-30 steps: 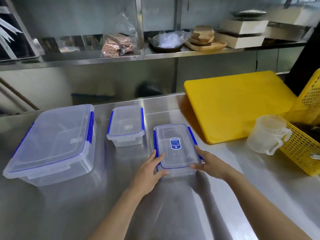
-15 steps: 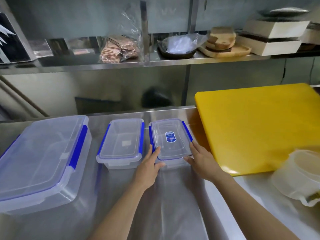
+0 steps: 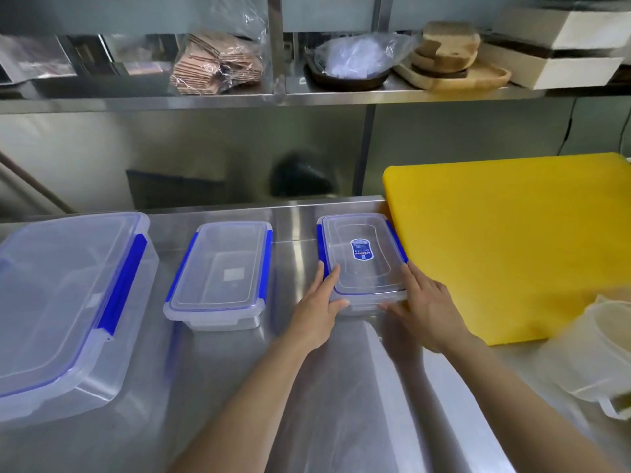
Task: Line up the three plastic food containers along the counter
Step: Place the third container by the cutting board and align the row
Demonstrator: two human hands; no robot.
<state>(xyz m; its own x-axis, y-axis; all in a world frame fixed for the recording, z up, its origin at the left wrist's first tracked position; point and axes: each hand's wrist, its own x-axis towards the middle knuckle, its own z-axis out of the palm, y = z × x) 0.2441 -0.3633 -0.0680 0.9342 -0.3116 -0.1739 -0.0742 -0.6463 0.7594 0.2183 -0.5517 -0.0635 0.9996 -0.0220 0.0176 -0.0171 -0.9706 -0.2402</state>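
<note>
Flanking the labelled container (image 3: 362, 259) at about 12 o'clock on the steel counter (image 3: 341, 387), both hands were pressed flat-fingered against its near corners: the left hand (image 3: 316, 310) lay along the left side with its thumb on the front wall, the right hand (image 3: 423, 310) along the right side, neither curled into a full grip. The box sat flat, its right edge just beside or touching the yellow cutting board (image 3: 512, 247); which of the 2 could not be told. The middle container (image 3: 218, 274) stood at 11 o'clock and the large container (image 3: 65, 302) at 9 o'clock, so all 3 ran in a row from left to right. The step in hand looked like final squaring. Doing it well would mean sliding, not lifting, with even pressure from both palms, matching the front edge to the middle box's, and keeping the gaps alike. A plastic measuring jug (image 3: 594, 353) stood near at 3 o'clock, clear of the row
</note>
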